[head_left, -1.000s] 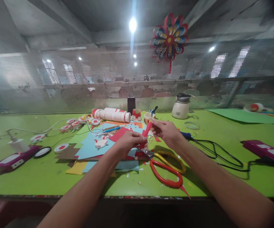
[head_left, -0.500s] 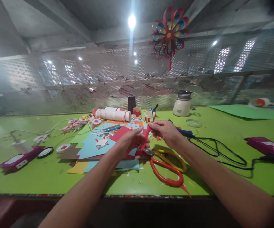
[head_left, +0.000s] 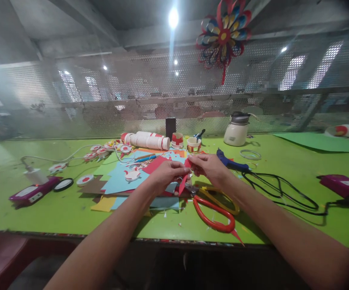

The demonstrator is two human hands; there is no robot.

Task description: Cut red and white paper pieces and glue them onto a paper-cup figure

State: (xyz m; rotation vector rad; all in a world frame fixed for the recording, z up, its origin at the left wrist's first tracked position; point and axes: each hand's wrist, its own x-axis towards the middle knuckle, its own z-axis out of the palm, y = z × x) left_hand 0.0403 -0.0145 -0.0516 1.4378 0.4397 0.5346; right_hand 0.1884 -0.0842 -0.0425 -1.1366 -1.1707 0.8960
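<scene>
Holding: we've got a red strip [head_left: 184,177] pinched between both hands, just above the paper pile, mid-table.
Left hand [head_left: 165,174]: fingers curled in, thumb and fingertips pinching the lower part of the strip.
Right hand [head_left: 210,166]: fingertips pressed together on the strip's top end, right next to the left hand.
Strip look: narrow, bright red, flat paper, hanging at a slant; its lower tip points down toward the scissors.
Scissors [head_left: 215,209]: lying on the table just under our hands, one red loop handle and one yellow, smooth and glossy; the blades are mostly hidden behind the strip and our fingers.
Paper pile [head_left: 123,183]: overlapping flat sheets in blue, red, brown and yellow, with small snippets scattered around the front edge.
Table [head_left: 56,217]: matte lime green surface, a bit scuffed.
Glue gun [head_left: 230,163]: dark blue, just behind the right hand, its black cord looping off to the right.
Cups [head_left: 146,141]: a white stack lying on its side at the back, red marks on it.
Pinwheel [head_left: 223,36]: curled red, blue and yellow paper petals overhead, top cut off by the frame.
Hard to tell: how much of the strip is folded or covered inside our fingers; the stuff behind the mesh is just blur.
</scene>
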